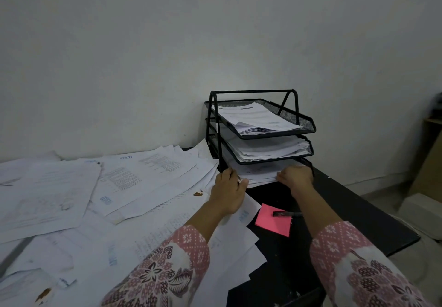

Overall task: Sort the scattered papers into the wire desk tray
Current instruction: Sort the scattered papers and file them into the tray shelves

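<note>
Hands outstretched | left hand (228, 187) and right hand (295, 177) grip paper stack (259, 174) | wire tray's (308, 128) bottom tier

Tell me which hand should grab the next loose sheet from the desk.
Left. The left hand sits at the stack's corner beside the scattered papers; the right hand is over bare desk by the pink note.

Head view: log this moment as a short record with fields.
tray: black wire desk tray, three tiers, at the wall
top tier: papers inside
middle tier: thick pile
bottom tier: stack of papers partly in
left hand: holds the stack's left corner
right hand: grips its right edge
loose papers: spread over the desk, left
pink note: under a black pen
</note>
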